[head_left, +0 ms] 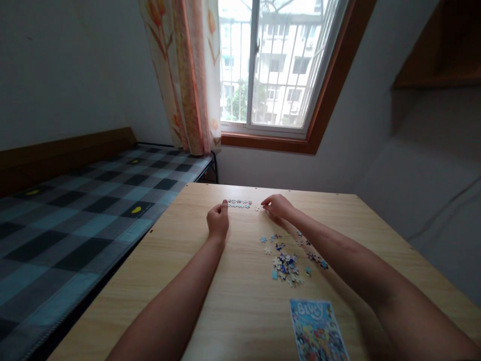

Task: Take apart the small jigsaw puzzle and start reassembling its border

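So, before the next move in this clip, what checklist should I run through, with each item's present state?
1. Left hand at the left end of the piece rows: ok.
2. Neighbouring pieces in those rows fully interlocked: cannot tell, too small.
3. Right hand beside the single piece right of the rows: ok.
4. Right fingertips gripping a piece: cannot tell.
5. Loose pieces sorted: not ok, many lie in a jumbled pile.
6. Printed "Bluey" sheet wholly in view: not ok, the picture's bottom edge cuts it off.
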`<state>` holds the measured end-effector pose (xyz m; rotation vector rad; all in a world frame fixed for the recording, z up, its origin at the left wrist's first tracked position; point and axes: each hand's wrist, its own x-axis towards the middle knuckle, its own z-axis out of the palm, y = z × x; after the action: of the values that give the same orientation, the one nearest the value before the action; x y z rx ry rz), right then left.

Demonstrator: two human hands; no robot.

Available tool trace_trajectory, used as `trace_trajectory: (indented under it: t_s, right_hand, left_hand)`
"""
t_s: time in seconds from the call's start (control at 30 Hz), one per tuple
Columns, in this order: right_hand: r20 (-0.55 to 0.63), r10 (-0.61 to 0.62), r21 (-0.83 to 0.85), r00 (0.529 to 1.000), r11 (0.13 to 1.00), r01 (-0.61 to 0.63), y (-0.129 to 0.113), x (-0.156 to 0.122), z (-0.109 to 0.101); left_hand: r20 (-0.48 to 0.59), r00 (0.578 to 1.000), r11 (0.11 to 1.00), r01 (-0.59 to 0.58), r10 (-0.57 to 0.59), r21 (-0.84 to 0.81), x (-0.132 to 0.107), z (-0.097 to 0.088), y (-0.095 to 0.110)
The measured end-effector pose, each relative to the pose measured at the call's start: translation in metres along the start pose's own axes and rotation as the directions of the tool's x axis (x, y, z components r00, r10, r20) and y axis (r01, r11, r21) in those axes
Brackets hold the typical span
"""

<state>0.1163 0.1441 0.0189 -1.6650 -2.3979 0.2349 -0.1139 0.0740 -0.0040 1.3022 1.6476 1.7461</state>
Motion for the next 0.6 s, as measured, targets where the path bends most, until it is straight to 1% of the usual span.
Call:
trace_trajectory:
  t_s: [0.13, 0.23, 0.4, 0.5, 0.6]
  right_hand:
    - [-0.003, -0.082, -0.047, 0.997, 0.996, 0.082, -0.009, -0.002, 0.008]
    - [0.019, -0.146, -0.105, 0.989, 0.984, 0.147, -0.016, 0.002, 0.009]
    - [0.104, -0.248, -0.209, 0.963, 0.941, 0.265, -0.015, 0.009, -0.001]
    - [0.150, -0.294, -0.261, 0.944, 0.909, 0.325, -0.014, 0.007, -0.010]
    - [0.182, -0.320, -0.303, 0.930, 0.881, 0.362, -0.019, 0.001, -0.013]
  left_hand:
    - [0.000, 1.000, 1.000, -0.005, 0.005, 0.004, 0.000, 0.000, -0.002]
    - [0.006, 1.000, 1.000, -0.004, 0.004, 0.004, 0.001, 0.000, -0.003]
    - [0.004, 1.000, 1.000, -0.003, 0.003, 0.016, 0.001, 0.000, -0.003]
    - [0.010, 1.000, 1.000, -0.001, 0.001, 0.012, 0.001, 0.000, -0.004]
    - [0.021, 1.000, 1.000, -0.004, 0.003, 0.017, 0.001, 0.000, -0.003]
